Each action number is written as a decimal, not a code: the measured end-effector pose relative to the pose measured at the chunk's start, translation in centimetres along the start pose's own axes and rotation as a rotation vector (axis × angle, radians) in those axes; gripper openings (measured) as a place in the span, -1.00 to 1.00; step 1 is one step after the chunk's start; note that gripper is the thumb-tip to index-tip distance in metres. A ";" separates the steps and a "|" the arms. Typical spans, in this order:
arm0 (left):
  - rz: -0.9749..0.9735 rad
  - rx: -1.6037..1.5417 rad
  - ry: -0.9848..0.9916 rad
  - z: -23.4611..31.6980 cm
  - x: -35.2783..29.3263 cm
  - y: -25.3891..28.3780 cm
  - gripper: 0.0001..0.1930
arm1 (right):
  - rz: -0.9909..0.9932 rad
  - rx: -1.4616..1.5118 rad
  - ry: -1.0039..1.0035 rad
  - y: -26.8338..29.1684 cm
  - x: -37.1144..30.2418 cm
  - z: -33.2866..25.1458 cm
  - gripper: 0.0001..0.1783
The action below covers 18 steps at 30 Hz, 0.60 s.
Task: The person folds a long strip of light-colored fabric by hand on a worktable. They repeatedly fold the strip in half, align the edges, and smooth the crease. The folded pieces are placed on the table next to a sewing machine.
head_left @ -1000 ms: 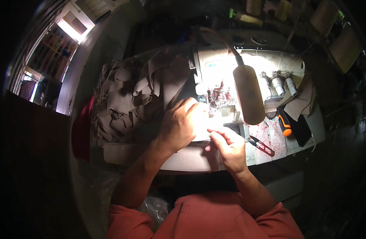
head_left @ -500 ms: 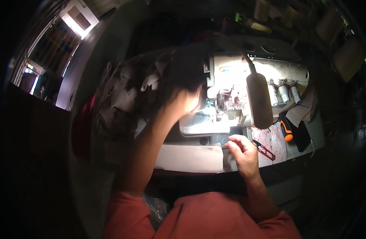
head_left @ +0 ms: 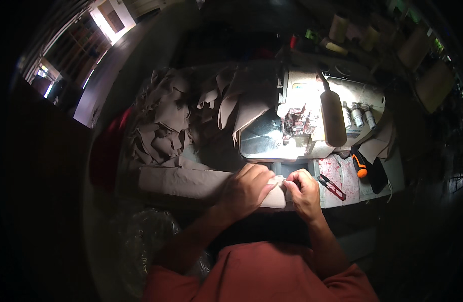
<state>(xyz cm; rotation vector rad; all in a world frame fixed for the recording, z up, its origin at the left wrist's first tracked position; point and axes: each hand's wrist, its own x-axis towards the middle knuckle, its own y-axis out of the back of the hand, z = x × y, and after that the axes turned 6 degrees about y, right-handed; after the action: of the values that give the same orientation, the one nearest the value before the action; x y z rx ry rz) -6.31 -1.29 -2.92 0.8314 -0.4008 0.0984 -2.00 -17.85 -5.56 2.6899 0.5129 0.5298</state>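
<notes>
A long strip of beige fabric [head_left: 186, 183] lies along the table's front edge. My left hand [head_left: 249, 189] rests over its right part, fingers bent and closed on the cloth's upper edge. Close beside it, my right hand [head_left: 304, 194] pinches the corner of the same cloth between thumb and fingertips. A small lifted fold shows between the two hands. Whether one layer or more is gripped, I cannot tell. Just beyond my hands stands a lit overlock sewing machine [head_left: 297, 95] with a smooth metal plate [head_left: 259, 138] at its left.
Crumpled beige fabric pieces [head_left: 171, 113] heap up at the left. A long lamp head [head_left: 333, 118] hangs before the machine. Red thread snips [head_left: 333, 189], an orange-and-black handled tool [head_left: 360, 166] and a dark flat object [head_left: 376, 176] lie at right. Clear plastic [head_left: 151, 236] hangs below left.
My left hand has come back from beside the machine to the fabric strip at the front edge. My right hand has closed on the cloth's corner. Fabric now drapes left of the plate.
</notes>
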 end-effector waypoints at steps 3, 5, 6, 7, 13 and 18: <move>-0.100 0.106 0.124 -0.1 -0.3 -1.3 -0.83 | 0.028 0.054 -0.053 0.3 -0.5 0.5 -0.89; -0.066 0.040 0.097 0.1 -0.1 -1.4 -0.83 | 0.054 0.163 -0.172 0.2 -1.0 1.1 -0.87; -0.052 0.017 0.068 0.0 -0.1 -1.6 -0.83 | 0.012 0.161 -0.175 0.6 -1.0 1.1 -0.79; -0.037 -0.006 0.039 -0.1 -0.1 -1.7 -0.84 | -0.023 0.175 -0.177 1.0 -1.0 1.0 -0.78; 0.063 -0.258 -0.041 -1.1 -0.6 -1.9 -0.85 | -0.196 0.269 -0.137 2.0 -0.4 -1.3 -0.79; 0.059 -0.136 -0.145 2.4 -4.4 0.1 -0.70 | -0.097 0.352 -0.141 1.4 -0.4 -2.5 -0.85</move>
<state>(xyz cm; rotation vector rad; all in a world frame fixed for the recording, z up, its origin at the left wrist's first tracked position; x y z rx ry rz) -11.18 -2.66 -3.09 0.6949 -0.5622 0.0651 -2.97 -18.56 -2.95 2.9834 0.7521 0.2376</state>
